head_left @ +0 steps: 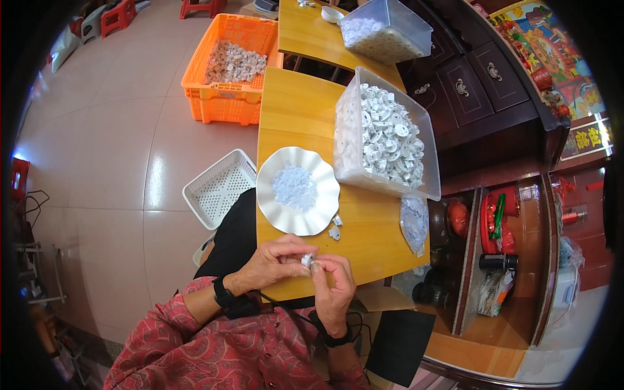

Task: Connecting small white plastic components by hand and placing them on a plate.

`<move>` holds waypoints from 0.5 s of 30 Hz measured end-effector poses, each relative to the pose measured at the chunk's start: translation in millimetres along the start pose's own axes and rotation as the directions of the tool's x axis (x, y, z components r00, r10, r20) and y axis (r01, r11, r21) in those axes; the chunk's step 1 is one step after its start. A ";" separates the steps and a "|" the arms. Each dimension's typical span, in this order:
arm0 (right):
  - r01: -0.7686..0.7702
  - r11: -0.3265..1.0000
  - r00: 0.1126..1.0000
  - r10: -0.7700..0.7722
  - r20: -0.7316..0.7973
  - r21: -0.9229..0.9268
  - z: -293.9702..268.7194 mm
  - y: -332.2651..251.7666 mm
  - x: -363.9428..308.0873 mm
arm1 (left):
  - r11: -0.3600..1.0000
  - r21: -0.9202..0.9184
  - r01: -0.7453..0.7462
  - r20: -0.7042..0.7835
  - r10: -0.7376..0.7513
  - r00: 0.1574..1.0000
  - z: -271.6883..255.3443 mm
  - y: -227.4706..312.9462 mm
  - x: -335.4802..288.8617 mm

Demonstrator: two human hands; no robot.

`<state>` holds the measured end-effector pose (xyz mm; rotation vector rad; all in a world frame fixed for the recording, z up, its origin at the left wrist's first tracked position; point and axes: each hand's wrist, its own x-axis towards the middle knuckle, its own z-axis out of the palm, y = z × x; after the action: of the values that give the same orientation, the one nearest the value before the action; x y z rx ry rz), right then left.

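Note:
Near the front edge of the yellow wooden table (pixel 380 250), my left hand (pixel 276 261) and my right hand (pixel 333 289) meet around a small white plastic part (pixel 307 260). Both hands pinch it between thumb and fingers, which cover some of it. Just beyond my left hand stands a white scalloped dish (pixel 270 211) with a heap of small pale-blue pieces (pixel 294 188). Two loose white plastic parts (pixel 335 231) lie beside the dish's right rim. Farther right, a clear plastic bin (pixel 348 170) is filled with many similar white parts (pixel 393 136).
A plastic bag of pale pieces (pixel 414 224) lies at the table's right edge. On the floor to the left are a white perforated basket (pixel 218 185) and an orange crate (pixel 224 107) holding parts. Another clear bin (pixel 406 42) stands at the back. Dark cabinets (pixel 465 91) border the right side.

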<state>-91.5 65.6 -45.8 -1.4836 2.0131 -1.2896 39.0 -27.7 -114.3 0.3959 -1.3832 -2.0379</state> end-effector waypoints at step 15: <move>0.006 0.999 1.000 -0.007 0.021 0.046 19.3 -1.2 4.8 | 1.000 0.027 0.012 -0.068 -0.010 0.998 -14.1 15.9 -6.2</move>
<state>-79.2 52.3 -54.1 -1.4782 1.9543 -1.3083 57.0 -37.7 -106.1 0.4813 -1.3716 -1.9973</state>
